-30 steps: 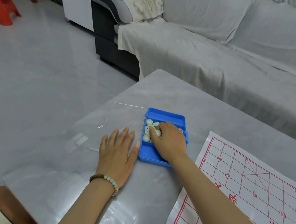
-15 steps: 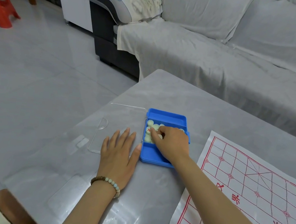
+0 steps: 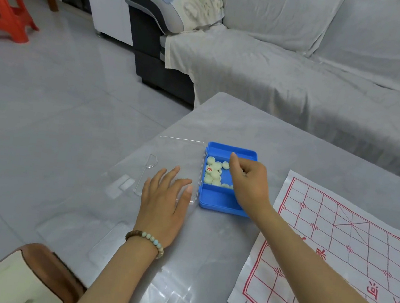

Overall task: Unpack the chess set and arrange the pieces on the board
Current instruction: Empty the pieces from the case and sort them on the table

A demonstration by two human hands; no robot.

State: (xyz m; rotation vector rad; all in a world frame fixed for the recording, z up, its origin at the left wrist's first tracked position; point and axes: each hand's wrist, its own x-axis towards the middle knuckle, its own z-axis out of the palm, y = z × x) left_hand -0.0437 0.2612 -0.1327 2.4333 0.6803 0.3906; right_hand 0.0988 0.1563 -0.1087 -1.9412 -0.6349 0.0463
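Head view: my right hand [image 3: 249,183] hangs over the right half of the blue box [image 3: 220,201]. The wrist is bent and the fingers are curled in toward the palm, with the thumb tip raised at the far side. I cannot tell whether anything is pinched inside the curl. My forearm runs back toward the near right, crossing the corner of the board sheet [image 3: 349,247].

The pale round pieces [image 3: 214,172] lie heaped in the box's middle compartment, just left of that hand.

My left hand [image 3: 164,199] lies flat with its fingers straight and spread. It presses on the near edge of the clear lid [image 3: 178,152], and the thumb is just beside the box's left wall. A bead bracelet [image 3: 147,238] circles the wrist.

Box, lid and sheet all rest on the grey worktop [image 3: 247,129].
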